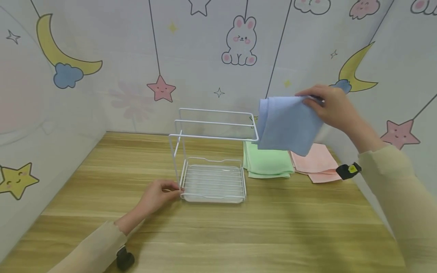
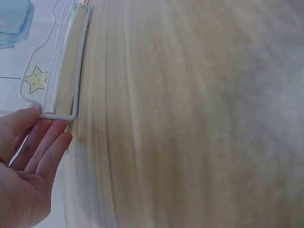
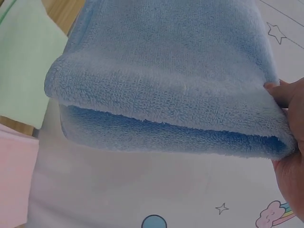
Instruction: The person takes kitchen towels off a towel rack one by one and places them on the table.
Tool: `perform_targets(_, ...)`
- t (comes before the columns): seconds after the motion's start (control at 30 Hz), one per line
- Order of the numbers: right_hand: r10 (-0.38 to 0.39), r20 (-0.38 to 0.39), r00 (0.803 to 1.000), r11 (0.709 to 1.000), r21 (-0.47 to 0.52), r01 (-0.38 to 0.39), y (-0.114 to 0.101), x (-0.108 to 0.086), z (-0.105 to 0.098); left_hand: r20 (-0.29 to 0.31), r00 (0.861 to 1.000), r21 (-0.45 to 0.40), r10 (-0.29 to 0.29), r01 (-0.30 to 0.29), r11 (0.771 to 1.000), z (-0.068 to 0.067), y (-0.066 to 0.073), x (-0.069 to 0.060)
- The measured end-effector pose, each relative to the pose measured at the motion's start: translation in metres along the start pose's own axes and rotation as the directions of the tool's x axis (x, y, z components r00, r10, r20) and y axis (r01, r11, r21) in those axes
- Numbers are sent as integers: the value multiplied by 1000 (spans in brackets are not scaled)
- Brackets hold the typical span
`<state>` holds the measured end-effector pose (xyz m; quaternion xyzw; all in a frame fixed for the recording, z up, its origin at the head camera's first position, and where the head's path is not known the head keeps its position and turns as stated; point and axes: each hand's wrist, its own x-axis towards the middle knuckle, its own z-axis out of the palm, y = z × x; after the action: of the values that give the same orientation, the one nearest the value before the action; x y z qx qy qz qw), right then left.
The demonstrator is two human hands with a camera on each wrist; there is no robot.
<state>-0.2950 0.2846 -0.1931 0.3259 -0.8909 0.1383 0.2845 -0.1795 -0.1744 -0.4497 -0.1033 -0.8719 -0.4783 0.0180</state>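
My right hand (image 1: 336, 108) pinches a folded light blue towel (image 1: 288, 123) by its top edge and holds it up in the air, just right of a white wire rack (image 1: 213, 137). Looped terry pile shows on the blue towel (image 3: 161, 90) in the right wrist view, with my thumb on one side of the fold. Down at the rack's front left bottom corner, my left hand (image 1: 158, 197) grips the wire. Thumb above and fingers below, the left hand (image 2: 31, 166) holds that wire (image 2: 57, 116) in the left wrist view. The rack has three top bars and a tray at its base.
Right of the rack lie a folded green towel (image 1: 269, 163) and a folded pink towel (image 1: 315, 161), on a wood-grain table (image 1: 218, 235). Behind them rises a white wall covering (image 1: 205, 49) with cartoon stars, moons and a rabbit.
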Motion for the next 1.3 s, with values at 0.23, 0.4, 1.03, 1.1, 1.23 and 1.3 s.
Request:
perform_targets(0.23, -34, 37, 999, 999, -12, 34, 6, -24, 14, 13, 1000, -37, -6, 6, 999, 0, 3, 0)
perform_targets(0.4, -63, 43, 997, 998, 26, 62, 7, -39, 22, 11, 1000, -49, -13, 14, 999, 0, 2, 0)
perform_targets(1.03, -94, 160, 983, 959, 278, 46, -17, -88, 30, 4, 1000, -34, -22, 22, 999, 1, -2, 1)
perform_targets(1.1, -111, 172, 979, 948, 314, 53, -19, -93, 30, 5, 1000, -31, -22, 22, 999, 1, -2, 1)
perform_targets(1.23, -131, 219, 967, 923, 383, 38, -23, -102, 28, 6, 1000, -31, -29, 29, 999, 2, -2, 1)
perform_targets(1.3, -126, 246, 961, 914, 405, 16, -25, -107, 26, 6, 1000, -30, -27, 27, 999, 2, -2, 1)
